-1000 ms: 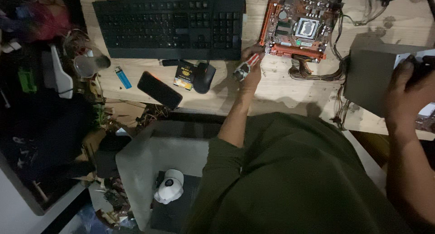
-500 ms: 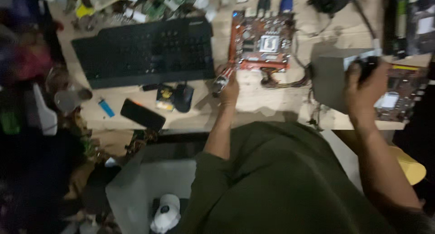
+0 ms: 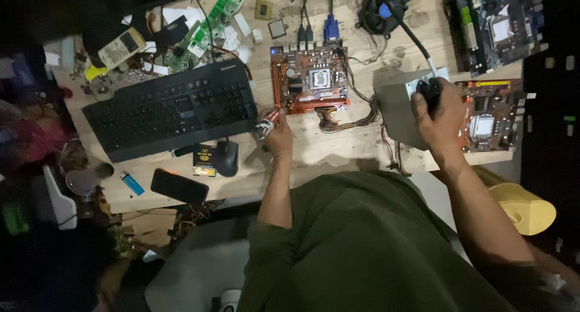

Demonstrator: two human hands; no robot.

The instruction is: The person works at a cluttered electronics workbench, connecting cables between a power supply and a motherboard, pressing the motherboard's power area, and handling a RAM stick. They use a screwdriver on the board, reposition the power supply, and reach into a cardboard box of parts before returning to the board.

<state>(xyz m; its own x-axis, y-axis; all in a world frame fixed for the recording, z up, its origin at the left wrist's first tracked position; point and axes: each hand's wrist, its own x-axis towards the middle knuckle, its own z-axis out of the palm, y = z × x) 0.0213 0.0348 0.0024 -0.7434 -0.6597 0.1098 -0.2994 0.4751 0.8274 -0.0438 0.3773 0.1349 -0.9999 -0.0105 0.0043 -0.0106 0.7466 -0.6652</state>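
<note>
Right hand (image 3: 436,115) was clamped on a black power plug (image 3: 430,89) at the top face of the grey power supply box (image 3: 396,109), fingers curled tight round it; the plug's black cable (image 3: 411,37) ran up and away toward the black cooler fan (image 3: 382,11). The box sat on the wooden table (image 3: 338,152), right of centre, between two boards: an orange motherboard (image 3: 311,79) just to its left, joined to it by a loose wire bundle (image 3: 350,118), and a second brown motherboard (image 3: 486,115) touching its right side, partly under the hand.

Left hand (image 3: 279,136) rested on the table just below the orange board's lower left corner, fingers closed round a small red-and-silver tool (image 3: 266,124); can't tell what kind, too blurred.

Left of that: black keyboard (image 3: 172,109), black mouse (image 3: 227,158) below it beside a small black-and-yellow packet (image 3: 205,159), black phone (image 3: 179,186) near the table edge, blue lighter (image 3: 132,183) next to it. Far edge had loose chips, green memory sticks (image 3: 226,3), a blue connector (image 3: 331,29) plugged into the orange board's top. A darker third board (image 3: 498,22) lay top right. Yellow cylinder (image 3: 519,206) off the table, lower right
</note>
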